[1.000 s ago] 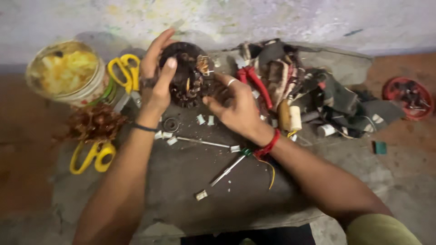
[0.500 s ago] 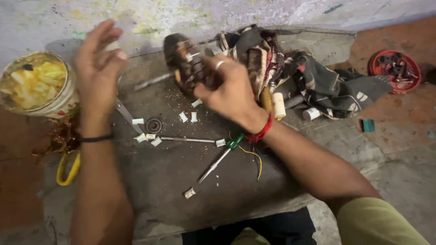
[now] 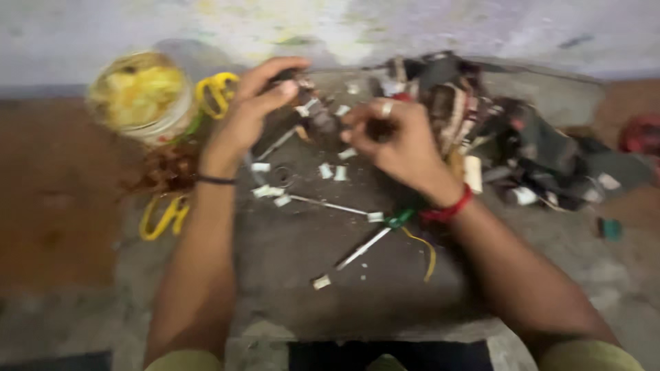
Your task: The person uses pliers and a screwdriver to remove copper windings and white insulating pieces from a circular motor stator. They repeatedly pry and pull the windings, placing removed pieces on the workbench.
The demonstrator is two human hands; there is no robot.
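1. Motor stator [image 3: 323, 120]: dark round part with copper windings, located at the top centre of the dark tabletop [image 3: 385, 288], between both hands; blurred, so detail not legible.
2. Far left: round container of yellow material [image 3: 141, 96], standing on the floor beside the tabletop edge. Just right of it, yellow-handled scissors [image 3: 216, 89].
3. Below the container: tangle of copper wire [image 3: 165, 175], then a second yellow-handled tool [image 3: 161, 216] lying at the tabletop's left edge.
4. Left hand [image 3: 244, 120]: back on the stator after being lifted clear half a second ago. Grip closed, thumb and fingers pinching the part's upper left edge. Black band visible at the wrist.
5. Centre of tabletop: small white scraps [image 3: 330, 172] scattered below the stator, a thin metal rod [image 3: 326, 204], and a green-handled screwdriver [image 3: 375, 237] lying diagonally. Positions unchanged relative to each other since the earlier views.
6. Right hand [image 3: 395, 141]: ring on one finger, red band at the wrist. Grip closed on the stator's right side, as before.
7. Judgement: two-handed hold restored, indicating renewed handling of the stator rather than a release.
8. Right: heap of dark parts and tools [image 3: 522, 144], untouched.
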